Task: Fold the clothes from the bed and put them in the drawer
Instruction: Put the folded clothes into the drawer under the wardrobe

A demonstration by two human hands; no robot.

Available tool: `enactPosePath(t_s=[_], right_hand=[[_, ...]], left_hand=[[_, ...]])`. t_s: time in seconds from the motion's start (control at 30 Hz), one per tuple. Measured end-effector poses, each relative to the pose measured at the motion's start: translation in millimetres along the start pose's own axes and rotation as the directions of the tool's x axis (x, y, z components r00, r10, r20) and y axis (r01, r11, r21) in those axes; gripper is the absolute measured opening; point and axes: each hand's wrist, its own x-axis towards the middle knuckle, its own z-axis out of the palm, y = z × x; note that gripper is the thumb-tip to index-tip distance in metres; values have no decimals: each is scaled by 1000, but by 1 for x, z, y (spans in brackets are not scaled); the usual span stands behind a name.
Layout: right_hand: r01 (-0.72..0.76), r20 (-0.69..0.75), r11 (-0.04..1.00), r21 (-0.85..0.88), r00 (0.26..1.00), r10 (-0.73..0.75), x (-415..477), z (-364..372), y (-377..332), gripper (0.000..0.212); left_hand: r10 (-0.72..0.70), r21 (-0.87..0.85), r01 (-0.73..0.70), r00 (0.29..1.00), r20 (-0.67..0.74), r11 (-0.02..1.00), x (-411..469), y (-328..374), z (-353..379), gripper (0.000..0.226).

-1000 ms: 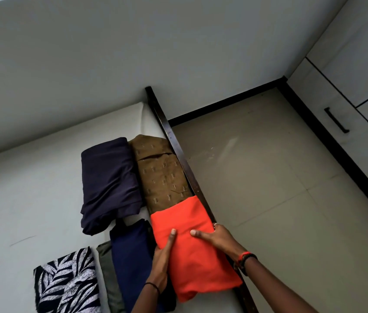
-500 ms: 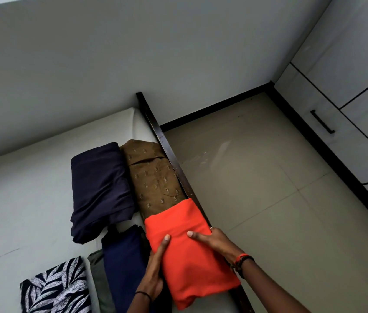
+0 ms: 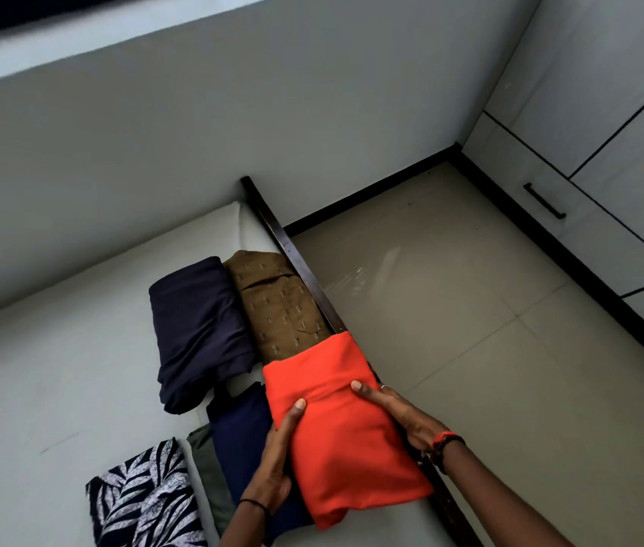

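A folded orange garment (image 3: 336, 440) lies at the right edge of the white bed (image 3: 55, 388). My left hand (image 3: 278, 456) grips its left side, thumb on top. My right hand (image 3: 399, 416) grips its right side over the dark bed rail (image 3: 312, 286). Beyond the orange garment lie a folded brown patterned shirt (image 3: 277, 305) and a folded dark purple garment (image 3: 198, 329). A navy folded piece (image 3: 239, 436), an olive one (image 3: 209, 475) and a black-and-white leaf-print one (image 3: 142, 503) lie to the left. A closed white drawer with a black handle (image 3: 544, 200) stands at the right.
Beige tiled floor (image 3: 470, 329) spreads between the bed rail and the white cabinet fronts (image 3: 628, 112) on the right. A grey wall (image 3: 233, 112) rises behind the bed. A black skirting strip runs along the wall base.
Both hands have kept their hold on the orange garment. The view has tilted, so the clothes sit a little lower and more to the left in the frame.
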Motion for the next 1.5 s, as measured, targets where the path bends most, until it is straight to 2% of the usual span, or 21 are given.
enactPosePath(t_s=[0.13,0.27,0.4,0.6,0.83,0.93,1.07,1.2,1.43,1.5], right_hand=[[51,13,991,121,998,-53,-33,6,-9,97],[144,35,974,176,988,-153,-90,23,-31,74],[168,-2,967,191,985,-170,-146,31,-47,86],[238,-70,941,240,971,-228,-232,31,-71,76],[353,-206,889,292,931,-302,-325,8,-89,62],[402,-275,862,310,905,-324,-358,-15,-82,69],[450,-354,817,360,876,-327,-392,-48,-62,71],[485,-398,766,423,858,-324,-417,-85,-35,85],[526,-472,701,481,829,-299,-469,-174,22,81],[537,-494,683,496,821,-287,-487,-204,40,81]], left_hand=[[10,25,-12,997,79,1000,-36,20,9,84],[10,65,-17,993,116,998,-69,40,17,92],[15,93,-30,988,153,995,-117,61,36,90],[81,187,-121,974,210,975,-187,99,71,81],[101,280,-223,916,389,934,-250,127,135,55],[36,359,-207,903,429,910,-269,128,169,57],[-85,487,-187,871,484,853,-287,120,210,86],[-147,512,-207,810,567,834,-306,97,255,76],[-311,594,-160,730,609,788,-328,33,342,65],[-348,610,-146,709,613,778,-337,9,370,56]])
